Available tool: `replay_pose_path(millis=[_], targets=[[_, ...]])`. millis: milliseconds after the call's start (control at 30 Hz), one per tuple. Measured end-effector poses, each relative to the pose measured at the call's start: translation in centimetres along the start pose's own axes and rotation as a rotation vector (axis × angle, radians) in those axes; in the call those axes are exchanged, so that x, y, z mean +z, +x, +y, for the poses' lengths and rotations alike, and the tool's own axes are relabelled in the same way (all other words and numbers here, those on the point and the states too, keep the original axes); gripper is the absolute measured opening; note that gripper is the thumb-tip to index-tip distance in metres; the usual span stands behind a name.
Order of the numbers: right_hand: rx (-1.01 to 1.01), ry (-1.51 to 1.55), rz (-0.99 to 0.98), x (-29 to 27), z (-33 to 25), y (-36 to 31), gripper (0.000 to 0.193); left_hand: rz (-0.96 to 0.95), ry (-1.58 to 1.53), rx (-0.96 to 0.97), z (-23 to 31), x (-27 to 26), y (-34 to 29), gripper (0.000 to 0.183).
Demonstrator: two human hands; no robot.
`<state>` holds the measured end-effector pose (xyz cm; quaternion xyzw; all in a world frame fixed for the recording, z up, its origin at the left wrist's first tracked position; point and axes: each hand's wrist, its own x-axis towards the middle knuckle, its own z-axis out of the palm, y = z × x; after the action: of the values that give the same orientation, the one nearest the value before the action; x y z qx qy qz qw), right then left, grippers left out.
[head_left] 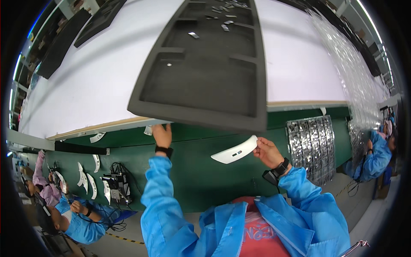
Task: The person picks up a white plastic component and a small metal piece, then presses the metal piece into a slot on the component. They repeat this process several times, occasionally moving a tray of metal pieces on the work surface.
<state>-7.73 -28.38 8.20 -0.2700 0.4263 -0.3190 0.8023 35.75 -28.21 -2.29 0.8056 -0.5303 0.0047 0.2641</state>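
Observation:
My right hand (269,153) pinches one end of a curved white plastic piece (227,155) above the green table. A small dark slot and a little dark mark show near the middle of this piece. My left hand (162,136) reaches up to the front edge of the white shelf, and its fingertips are mostly hidden there. Just left of those fingers, another white piece (148,130) pokes out from under the shelf edge; whether the hand touches it I cannot tell.
A black foam tray (197,92) with small metallic bits overhangs the white shelf (299,64). Silvery blister trays (311,147) lie right on the green table (192,184). Several curved white pieces (92,186) and a black device with cables (117,186) are left. Co-workers sit at both sides.

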Motion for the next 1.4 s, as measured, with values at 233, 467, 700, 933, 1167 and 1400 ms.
replay_pose_path(millis=[233, 467, 700, 933, 1167, 1400], targets=[[-0.026, 0.121, -0.038, -2.6, 1.8, -3.4, 0.021, -0.224, -0.812, -0.217, 18.1, -11.8, -16.1, 0.028], [0.002, -0.050, -0.132, -2.6, 3.3, -5.9, 0.021, -0.248, -0.747, -0.084, 23.1, -12.8, -23.3, 0.033], [0.052, 0.550, -0.220, -4.0, 8.9, -10.1, 0.023, -0.742, -1.724, -0.800, 25.2, -10.1, -27.1, 0.047], [-0.009, -0.473, -0.023, -7.3, 12.0, -11.1, 0.036, -0.400, -1.849, -0.825, 23.8, -7.2, -26.8, 0.033], [-0.382, -1.466, 0.211, -12.7, 15.8, -9.9, 0.023, -0.616, -1.680, -0.849, 20.9, -8.8, -28.6, 0.031], [-0.535, -1.758, 0.237, -13.1, 18.2, -9.1, 0.010, -0.793, -1.622, -0.760, 21.5, -9.5, -28.5, 0.032]])
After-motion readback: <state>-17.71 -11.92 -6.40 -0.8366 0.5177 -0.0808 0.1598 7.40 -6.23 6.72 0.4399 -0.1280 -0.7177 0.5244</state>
